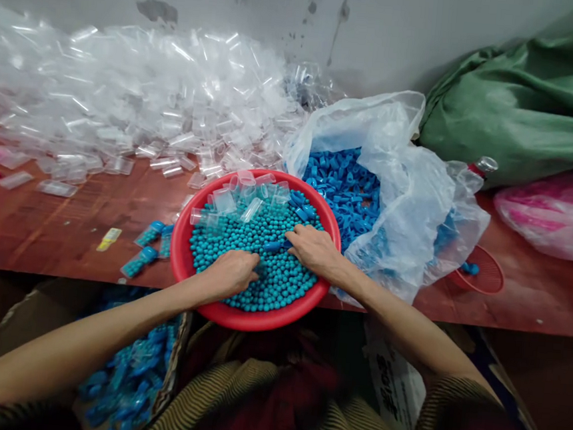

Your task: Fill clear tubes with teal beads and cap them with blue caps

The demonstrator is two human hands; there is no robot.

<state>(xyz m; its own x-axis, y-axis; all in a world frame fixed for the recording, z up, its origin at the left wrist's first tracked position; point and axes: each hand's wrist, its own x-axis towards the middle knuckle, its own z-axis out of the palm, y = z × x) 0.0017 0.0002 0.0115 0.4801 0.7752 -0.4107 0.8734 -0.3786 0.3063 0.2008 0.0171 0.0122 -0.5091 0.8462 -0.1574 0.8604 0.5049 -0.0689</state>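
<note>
A red basin [180, 246] full of turquoise beads [280, 288] sits at the table's front edge. My left hand [232, 275] is low over the beads with its fingers curled closed; whatever they hold is hidden. On the right side of the basin, my right hand [312, 249] pinches a blue plastic cap [272, 246], which points left just above the beads. Several clear plastic tubes [224, 201] lie on the beads at the back of the basin. Beside them are a few blue caps [305, 211].
A large heap of clear tubes [166, 97] covers the back left. Right of the basin, a plastic bag [394, 184] holds blue parts [342, 186]. Bead-filled tubes [140, 261] lie left. Below is a box of blue pieces [132, 369]. A red basket [486, 276] stands right.
</note>
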